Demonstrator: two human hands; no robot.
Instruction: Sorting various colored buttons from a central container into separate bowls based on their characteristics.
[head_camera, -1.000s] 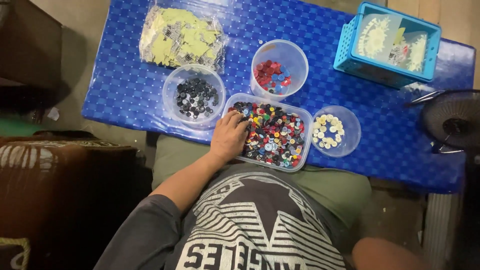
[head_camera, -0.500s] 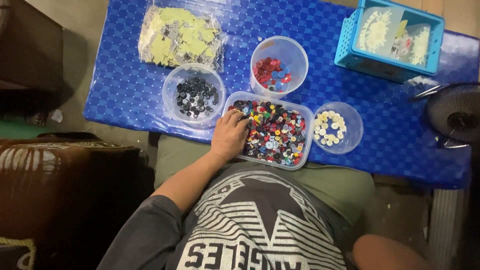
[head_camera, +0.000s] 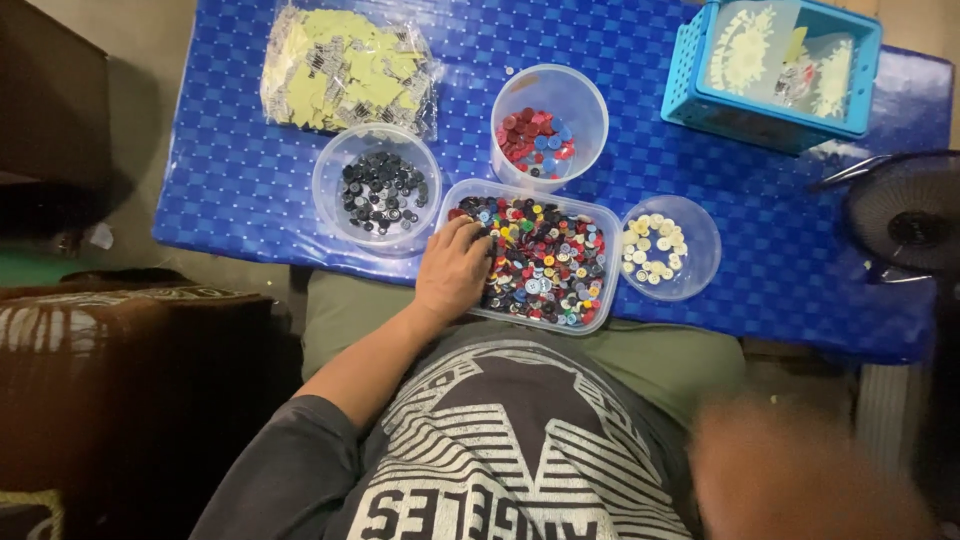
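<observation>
The left hand (head_camera: 455, 272) rests fingers-down in the mixed buttons at the left end of the tray (head_camera: 598, 300); its fingertips are buried, so its grip cannot be told. The tray sits at the blue surface's (head_camera: 780, 260) near edge, between the black-button bowl (head_camera: 335, 215) and the pale-button bowl (head_camera: 700, 265), with bare cloth farther right. A blurred shape at lower right may be the right hand (head_camera: 800, 480); its grip is unreadable.

I count three round clear plastic tubs (head_camera: 377, 188), one rectangular clear plastic tray of mixed coloured buttons (head_camera: 538, 253), one blue plastic basket (head_camera: 772, 62), and one clear bag of yellow pieces (head_camera: 345, 66).
</observation>
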